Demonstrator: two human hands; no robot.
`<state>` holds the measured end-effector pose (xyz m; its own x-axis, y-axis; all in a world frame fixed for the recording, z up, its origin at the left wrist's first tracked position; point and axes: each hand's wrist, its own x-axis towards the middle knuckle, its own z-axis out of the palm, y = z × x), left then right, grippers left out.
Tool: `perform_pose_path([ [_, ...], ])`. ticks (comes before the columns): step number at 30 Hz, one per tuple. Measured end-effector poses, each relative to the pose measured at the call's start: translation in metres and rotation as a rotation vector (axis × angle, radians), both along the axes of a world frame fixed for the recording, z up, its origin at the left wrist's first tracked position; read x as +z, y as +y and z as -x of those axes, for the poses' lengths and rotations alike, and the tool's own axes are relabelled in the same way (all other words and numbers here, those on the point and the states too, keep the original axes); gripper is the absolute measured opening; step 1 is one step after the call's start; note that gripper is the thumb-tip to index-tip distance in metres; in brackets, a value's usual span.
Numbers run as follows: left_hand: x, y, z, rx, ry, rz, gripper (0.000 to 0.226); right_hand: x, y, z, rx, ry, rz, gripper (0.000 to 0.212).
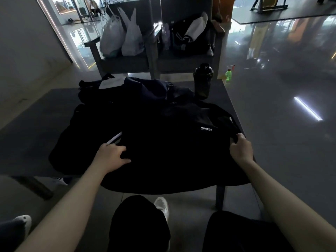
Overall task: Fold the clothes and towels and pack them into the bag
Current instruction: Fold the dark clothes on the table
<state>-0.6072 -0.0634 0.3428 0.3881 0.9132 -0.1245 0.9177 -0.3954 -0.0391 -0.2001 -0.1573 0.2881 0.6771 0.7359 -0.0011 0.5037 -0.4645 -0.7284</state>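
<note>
Clothes are lying unpacked on the table: you are working on the black garment marked SPORTS, spread across the near side, with what looks like the bag slumping at the far edge. Your left hand is gripping a bunch of its cloth at the left, and your right hand is pinching its right edge in curled fingers. Folding is only beginning, I judge, and all the packing is waiting.
</note>
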Motion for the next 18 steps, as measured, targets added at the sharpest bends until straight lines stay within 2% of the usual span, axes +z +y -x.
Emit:
perform_pose_path([
  [1,0.005,0.003,0.004,0.041,-0.067,0.087,0.04,0.002,0.0,0.0,-0.016,0.01,-0.022,0.017],
  [3,0.018,0.014,0.009,0.136,-0.32,0.208,0.027,0.01,0.001,-0.002,-0.053,-0.002,-0.083,0.015],
  [5,0.036,0.026,0.01,0.178,-0.519,0.194,0.008,0.02,0.004,-0.006,-0.095,-0.023,-0.136,0.014],
  [6,0.045,0.033,0.007,0.182,-0.556,0.168,0.01,0.025,0.006,-0.009,-0.113,-0.03,-0.149,0.014],
  [11,0.069,0.066,-0.023,0.257,-0.484,-0.017,0.021,0.038,0.029,-0.025,-0.195,-0.022,-0.118,0.022],
  [14,0.062,0.078,-0.047,0.315,-0.287,-0.113,0.032,0.031,0.045,-0.035,-0.183,0.04,-0.002,0.03],
  [16,0.051,0.078,-0.061,0.277,-0.228,-0.134,0.041,0.024,0.05,-0.037,-0.144,0.078,0.092,0.033],
  [18,0.037,0.069,-0.075,0.153,-0.295,-0.173,0.048,0.017,0.05,-0.035,-0.113,0.098,0.12,0.033],
])
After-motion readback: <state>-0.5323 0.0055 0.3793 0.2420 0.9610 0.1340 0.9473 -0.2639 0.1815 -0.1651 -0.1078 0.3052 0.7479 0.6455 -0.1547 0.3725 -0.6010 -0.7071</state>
